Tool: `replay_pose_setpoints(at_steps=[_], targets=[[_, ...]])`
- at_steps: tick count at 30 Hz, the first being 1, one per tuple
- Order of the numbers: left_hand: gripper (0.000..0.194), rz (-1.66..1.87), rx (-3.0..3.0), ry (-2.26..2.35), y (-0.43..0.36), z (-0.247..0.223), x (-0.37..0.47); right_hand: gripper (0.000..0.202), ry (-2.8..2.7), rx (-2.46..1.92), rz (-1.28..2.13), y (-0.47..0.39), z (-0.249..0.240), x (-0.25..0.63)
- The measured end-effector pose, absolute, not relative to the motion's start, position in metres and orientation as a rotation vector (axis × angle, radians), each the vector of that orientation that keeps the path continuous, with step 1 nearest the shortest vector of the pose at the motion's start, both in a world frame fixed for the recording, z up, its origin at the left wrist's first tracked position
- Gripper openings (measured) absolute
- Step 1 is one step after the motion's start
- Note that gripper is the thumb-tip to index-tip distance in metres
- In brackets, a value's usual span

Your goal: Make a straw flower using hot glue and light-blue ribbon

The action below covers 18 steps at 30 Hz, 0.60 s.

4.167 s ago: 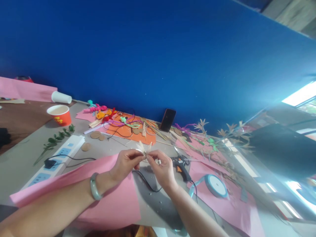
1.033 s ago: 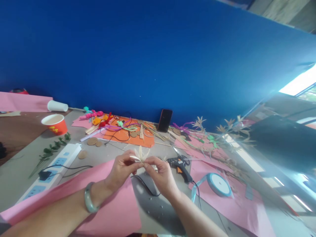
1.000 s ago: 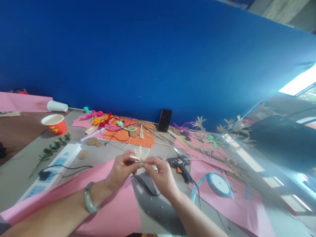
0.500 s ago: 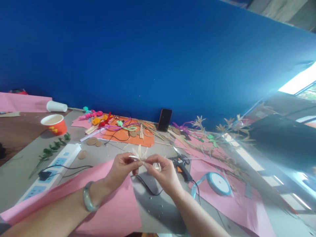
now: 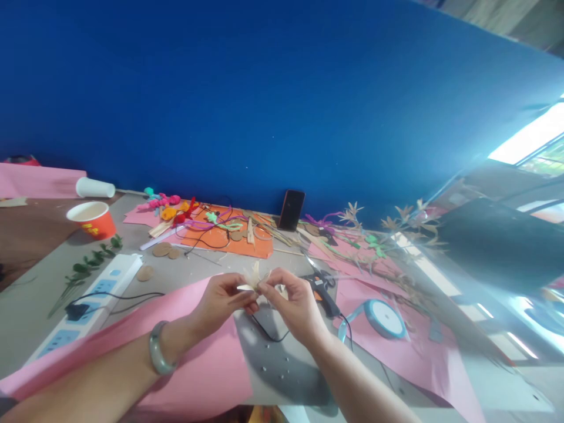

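Note:
A small pale flower with pointed petals (image 5: 253, 276) is held up between my two hands, above the middle of the table. My left hand (image 5: 227, 295), with a pale bracelet on its wrist, pinches the flower's left side near the base. From the right, the thumb and forefinger of my right hand (image 5: 288, 299) close on the base of the same flower. Fingers hide most of that base. Another pale piece shows partly behind my right fingers. Small white beads (image 5: 282, 376) lie scattered on the grey table below my hands.
A glue gun (image 5: 325, 296) and scissors (image 5: 315, 267) lie right of my hands, near a blue ribbon roll (image 5: 385, 318) on pink paper. At left are a power strip (image 5: 94, 299), green sprig (image 5: 86, 267) and paper cup (image 5: 97, 226). A phone (image 5: 291, 210) leans against the blue wall.
The flower has turned a little between my fingers, and my right fingers now cover more of its right side. My left fingers have shifted slightly. The whole view has moved a little.

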State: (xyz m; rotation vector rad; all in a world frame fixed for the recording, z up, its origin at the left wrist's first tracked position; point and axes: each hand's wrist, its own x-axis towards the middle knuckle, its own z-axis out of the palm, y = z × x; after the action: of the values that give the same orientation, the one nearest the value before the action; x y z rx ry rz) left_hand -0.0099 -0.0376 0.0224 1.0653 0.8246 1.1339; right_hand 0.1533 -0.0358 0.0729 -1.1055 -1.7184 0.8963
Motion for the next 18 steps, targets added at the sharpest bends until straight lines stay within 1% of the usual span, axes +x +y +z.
replay_pose_setpoints(at_steps=[3, 11, 18], targets=[[0.029, 1.154, 1.028, 0.819, -0.0372, 0.0191, -0.0098, 0.015, -1.696, -1.124, 0.928, -0.0356, 0.0738, 0.1536], [0.017, 1.144, 1.111, 0.805, -0.0373, 0.0183, -0.0129, 0.019, -1.636, -1.214, 1.076, -0.0320, 0.0761, 0.1549], [0.016, 1.156, 1.049, 0.825, -0.0380, 0.0237, -0.0117, 0.016, -1.613, -1.166, 1.023, -0.0311, 0.0771, 0.1528]])
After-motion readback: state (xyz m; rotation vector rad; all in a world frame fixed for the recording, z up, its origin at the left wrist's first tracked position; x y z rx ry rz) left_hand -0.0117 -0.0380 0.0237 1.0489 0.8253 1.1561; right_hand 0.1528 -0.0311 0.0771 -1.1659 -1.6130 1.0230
